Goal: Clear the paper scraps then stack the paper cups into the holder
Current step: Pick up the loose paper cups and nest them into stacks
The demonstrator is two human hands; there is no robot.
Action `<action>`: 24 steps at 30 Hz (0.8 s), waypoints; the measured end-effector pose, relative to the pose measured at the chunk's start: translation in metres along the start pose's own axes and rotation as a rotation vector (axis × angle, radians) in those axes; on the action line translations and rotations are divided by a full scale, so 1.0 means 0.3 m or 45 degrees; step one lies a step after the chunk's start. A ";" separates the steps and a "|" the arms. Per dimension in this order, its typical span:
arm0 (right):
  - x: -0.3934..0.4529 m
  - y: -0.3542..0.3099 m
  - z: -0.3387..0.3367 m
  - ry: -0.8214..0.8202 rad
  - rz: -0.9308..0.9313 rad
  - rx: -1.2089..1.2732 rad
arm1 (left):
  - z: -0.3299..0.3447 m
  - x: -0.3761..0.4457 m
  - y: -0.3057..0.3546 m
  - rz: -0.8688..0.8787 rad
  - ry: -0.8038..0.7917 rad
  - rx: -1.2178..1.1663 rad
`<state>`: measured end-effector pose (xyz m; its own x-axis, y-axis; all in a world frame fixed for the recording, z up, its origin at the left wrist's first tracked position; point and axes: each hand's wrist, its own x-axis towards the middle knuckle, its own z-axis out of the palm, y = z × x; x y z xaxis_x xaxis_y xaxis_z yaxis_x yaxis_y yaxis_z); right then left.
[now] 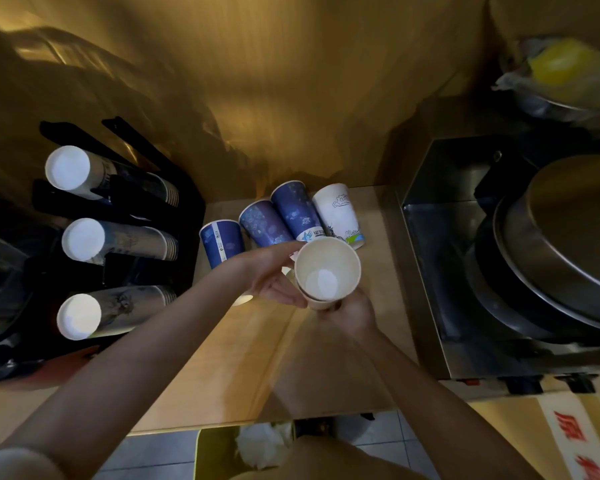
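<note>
Both hands close on one white cup (327,270), mouth up: the right hand (349,315) clasps its base from below, the left hand (274,275) pinches its side. It sits just above the counter (243,358), near four inverted cups (281,220) by the wall. No scraps show on the counter; crumpled paper fills a bin (257,445) below, so clearing looks done. Stacking remains: the black holder (125,216) at left already carries three stacks. A steel appliance (465,258) stands right, golden walls around.

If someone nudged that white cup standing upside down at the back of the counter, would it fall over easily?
Probably. The white cup looks like thin paper, so likely very light. It is tall and stands on its wide rim, which helps a little. Once down, its tapered side would likely roll it in a curve toward the blue cup.
</note>
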<state>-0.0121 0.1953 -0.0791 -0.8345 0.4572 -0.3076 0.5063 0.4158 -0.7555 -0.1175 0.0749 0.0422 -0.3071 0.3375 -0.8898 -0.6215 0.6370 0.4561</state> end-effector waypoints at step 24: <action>0.264 -0.094 -0.192 0.116 -0.101 -0.163 | 0.113 0.181 -0.198 1.210 0.726 0.641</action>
<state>-0.0800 0.2651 -0.0488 -0.8527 0.4861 -0.1914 0.4679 0.5477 -0.6936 -0.0728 0.0791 -0.0326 -0.8393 0.5433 -0.0191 0.3334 0.5421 0.7713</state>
